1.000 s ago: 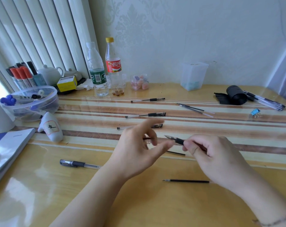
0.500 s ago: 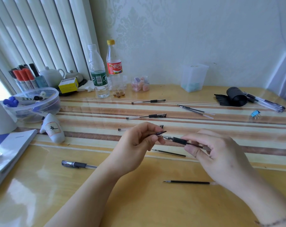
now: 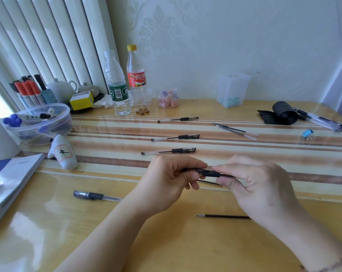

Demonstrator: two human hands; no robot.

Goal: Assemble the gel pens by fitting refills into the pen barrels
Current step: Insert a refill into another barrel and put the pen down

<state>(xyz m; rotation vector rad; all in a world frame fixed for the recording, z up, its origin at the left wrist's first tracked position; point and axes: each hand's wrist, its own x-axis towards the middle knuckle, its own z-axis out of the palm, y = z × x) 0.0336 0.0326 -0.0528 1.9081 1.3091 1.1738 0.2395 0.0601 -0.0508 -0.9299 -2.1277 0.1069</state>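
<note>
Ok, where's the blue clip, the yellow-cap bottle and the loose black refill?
blue clip (image 3: 307, 132), head view, on its blue body.
yellow-cap bottle (image 3: 136, 79), head view, on its red label.
black refill (image 3: 225, 216), head view, mid-tube.

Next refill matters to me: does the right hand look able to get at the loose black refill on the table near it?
Probably yes: the refill lies uncovered just below the right hand, but that hand is pinching the pen.

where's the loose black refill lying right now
In the head view the loose black refill lies flat on the yellow tabletop at lower centre, tip pointing left, its right end hidden under the right hand, nearer the camera than both hands.
</note>
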